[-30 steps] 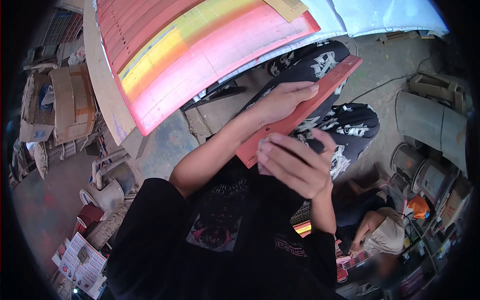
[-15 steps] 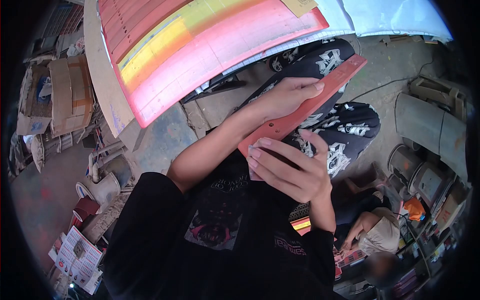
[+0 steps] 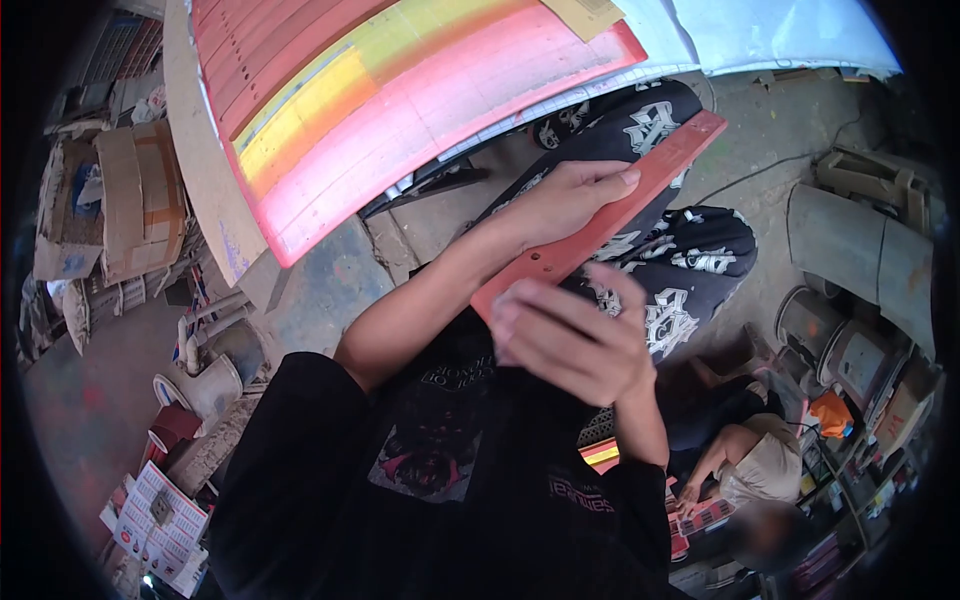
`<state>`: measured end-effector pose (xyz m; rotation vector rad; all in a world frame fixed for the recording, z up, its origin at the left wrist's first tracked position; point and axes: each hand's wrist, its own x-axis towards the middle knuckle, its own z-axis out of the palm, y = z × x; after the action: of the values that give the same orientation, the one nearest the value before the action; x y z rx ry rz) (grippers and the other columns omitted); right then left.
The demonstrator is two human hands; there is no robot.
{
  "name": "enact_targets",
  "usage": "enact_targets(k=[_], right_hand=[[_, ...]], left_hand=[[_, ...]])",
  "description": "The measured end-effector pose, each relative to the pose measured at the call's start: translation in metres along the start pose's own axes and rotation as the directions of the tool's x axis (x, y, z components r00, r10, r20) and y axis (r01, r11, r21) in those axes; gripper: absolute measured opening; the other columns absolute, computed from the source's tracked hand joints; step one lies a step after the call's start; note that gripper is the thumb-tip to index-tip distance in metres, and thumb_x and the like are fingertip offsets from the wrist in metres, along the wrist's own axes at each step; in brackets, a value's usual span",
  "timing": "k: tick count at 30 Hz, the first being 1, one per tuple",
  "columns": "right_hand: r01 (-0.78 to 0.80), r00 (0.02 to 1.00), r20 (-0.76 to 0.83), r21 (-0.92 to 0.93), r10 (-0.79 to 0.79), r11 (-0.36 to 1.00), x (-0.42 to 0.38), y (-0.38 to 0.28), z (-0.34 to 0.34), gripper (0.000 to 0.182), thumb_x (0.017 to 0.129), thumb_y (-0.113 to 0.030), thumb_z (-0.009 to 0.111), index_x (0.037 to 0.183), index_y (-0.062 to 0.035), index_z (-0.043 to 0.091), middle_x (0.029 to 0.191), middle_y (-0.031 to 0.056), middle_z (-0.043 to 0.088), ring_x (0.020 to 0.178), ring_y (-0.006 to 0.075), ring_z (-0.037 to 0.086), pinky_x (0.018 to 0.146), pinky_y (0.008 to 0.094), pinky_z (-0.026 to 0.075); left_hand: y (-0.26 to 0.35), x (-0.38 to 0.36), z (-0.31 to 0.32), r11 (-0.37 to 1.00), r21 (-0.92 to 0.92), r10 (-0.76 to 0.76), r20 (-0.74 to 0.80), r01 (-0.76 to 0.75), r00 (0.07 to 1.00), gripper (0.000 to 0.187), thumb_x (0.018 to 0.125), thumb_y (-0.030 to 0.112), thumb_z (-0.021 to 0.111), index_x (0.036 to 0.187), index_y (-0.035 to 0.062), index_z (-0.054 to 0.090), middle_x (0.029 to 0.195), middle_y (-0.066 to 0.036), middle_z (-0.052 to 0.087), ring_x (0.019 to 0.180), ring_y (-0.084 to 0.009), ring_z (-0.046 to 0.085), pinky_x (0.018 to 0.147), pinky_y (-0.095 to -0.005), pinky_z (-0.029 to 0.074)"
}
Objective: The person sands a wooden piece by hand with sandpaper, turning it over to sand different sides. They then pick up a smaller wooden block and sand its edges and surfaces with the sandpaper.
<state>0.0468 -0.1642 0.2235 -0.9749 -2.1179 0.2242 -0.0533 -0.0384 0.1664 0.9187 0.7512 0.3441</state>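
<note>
My left hand grips a long flat red bar, its thumb lying along the upper face. The bar slants from near my chest up to the right, over my patterned trousers, and has small dark holes near its lower end. At that lower end, my right hand is curled and smeared by motion. Its fingertips press a small pale pinkish sheet, which looks like sandpaper, against the bar's end. Most of the sheet is hidden behind the fingers.
A red and yellow painted panel lies ahead on a board. Cardboard boxes stand at left, above a printed calendar sheet. Another person works at lower right, near drums and an orange cloth.
My right hand has shifted slightly at the bar's lower end and is now blurred. The pale sheet shows less. My left hand keeps its hold, and the bar has moved slightly left.
</note>
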Motion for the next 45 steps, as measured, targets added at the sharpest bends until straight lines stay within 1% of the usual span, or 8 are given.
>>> enact_targets(k=[8, 16, 21, 25, 30, 36, 42, 45], right_hand=[[-0.196, 0.981, -0.033, -0.113, 0.193, 0.974, -0.018, 0.033, -0.013, 0.032, 0.079, -0.020, 0.076, 0.110, -0.0149, 0.076, 0.111, 0.0031, 0.076, 0.113, 0.0243, 0.070, 0.109, 0.0514, 0.035], [-0.228, 0.972, -0.088, -0.171, 0.216, 0.958, -0.025, 0.042, -0.010, 0.028, 0.078, -0.017, 0.077, 0.107, -0.0170, 0.077, 0.110, -0.0004, 0.076, 0.112, 0.0239, 0.071, 0.109, 0.0510, 0.037], [-0.017, 1.000, 0.005, 0.015, 0.016, 1.000, -0.009, 0.003, -0.003, 0.028, 0.075, -0.018, 0.078, 0.103, -0.0161, 0.078, 0.109, 0.0000, 0.076, 0.112, 0.0227, 0.071, 0.110, 0.0508, 0.037], [-0.210, 0.976, -0.081, -0.142, 0.200, 0.967, -0.024, 0.039, -0.005, 0.029, 0.073, -0.019, 0.077, 0.102, -0.0178, 0.078, 0.106, -0.0008, 0.077, 0.111, 0.0238, 0.071, 0.110, 0.0520, 0.037], [-0.042, 0.999, -0.019, -0.001, 0.042, 0.999, -0.007, 0.001, 0.000, 0.023, 0.077, -0.022, 0.080, 0.100, -0.0159, 0.078, 0.109, -0.0031, 0.073, 0.112, 0.0172, 0.070, 0.108, 0.0485, 0.043], [-0.321, 0.946, -0.102, -0.167, 0.308, 0.932, -0.026, 0.060, -0.010, 0.025, 0.077, -0.016, 0.078, 0.102, -0.0152, 0.078, 0.110, -0.0017, 0.076, 0.112, 0.0193, 0.070, 0.113, 0.0476, 0.034], [-0.117, 0.993, -0.038, -0.081, 0.114, 0.990, -0.014, 0.029, -0.005, 0.028, 0.077, -0.021, 0.081, 0.104, -0.0149, 0.078, 0.108, -0.0038, 0.075, 0.113, 0.0164, 0.069, 0.110, 0.0438, 0.040], [-0.271, 0.961, -0.098, -0.159, 0.258, 0.949, -0.029, 0.061, -0.006, 0.030, 0.076, -0.017, 0.082, 0.105, -0.0146, 0.077, 0.109, -0.0011, 0.075, 0.111, 0.0181, 0.070, 0.112, 0.0466, 0.037]], left_hand=[[0.007, -0.027, -0.002, 0.997, 0.014, -0.080, -0.030, 0.081, 0.996, 0.050, 0.104, 0.034, 0.059, 0.139, -0.0022, 0.057, 0.123, -0.004, 0.066, 0.112, -0.0077, 0.056, 0.100, -0.0242, 0.044], [0.014, -0.042, -0.004, 0.993, 0.056, -0.109, 0.026, 0.107, 0.994, 0.050, 0.105, 0.031, 0.058, 0.141, -0.0041, 0.055, 0.133, -0.008, 0.063, 0.122, -0.0114, 0.055, 0.107, -0.0258, 0.041], [0.005, -0.051, 0.000, 0.997, 0.026, -0.071, -0.076, 0.073, 0.995, 0.050, 0.106, 0.029, 0.056, 0.142, -0.0048, 0.053, 0.131, -0.009, 0.065, 0.119, -0.0108, 0.057, 0.103, -0.0254, 0.044], [0.003, -0.055, -0.009, 0.995, 0.091, -0.037, -0.033, 0.040, 0.999, 0.048, 0.107, 0.027, 0.055, 0.144, -0.0033, 0.052, 0.130, -0.007, 0.065, 0.118, -0.0095, 0.057, 0.103, -0.0241, 0.044], [0.005, -0.058, -0.006, 0.992, 0.072, -0.102, -0.059, 0.106, 0.993, 0.050, 0.107, 0.030, 0.053, 0.144, -0.0047, 0.051, 0.132, -0.010, 0.064, 0.122, -0.0113, 0.055, 0.106, -0.0262, 0.043], [0.007, -0.063, -0.008, 0.995, 0.078, -0.065, -0.030, 0.067, 0.997, 0.046, 0.109, 0.026, 0.051, 0.144, -0.0047, 0.051, 0.132, -0.010, 0.065, 0.121, -0.0113, 0.056, 0.106, -0.0272, 0.043], [0.021, -0.067, -0.013, 0.975, 0.044, -0.215, -0.039, 0.216, 0.976, 0.047, 0.109, 0.027, 0.051, 0.144, -0.0053, 0.051, 0.131, -0.009, 0.064, 0.120, -0.0102, 0.055, 0.105, -0.0266, 0.044], [0.020, -0.071, -0.011, 0.986, 0.048, -0.159, -0.046, 0.161, 0.986, 0.046, 0.109, 0.025, 0.051, 0.145, -0.0037, 0.050, 0.129, -0.007, 0.065, 0.117, -0.0086, 0.056, 0.103, -0.0248, 0.044]])
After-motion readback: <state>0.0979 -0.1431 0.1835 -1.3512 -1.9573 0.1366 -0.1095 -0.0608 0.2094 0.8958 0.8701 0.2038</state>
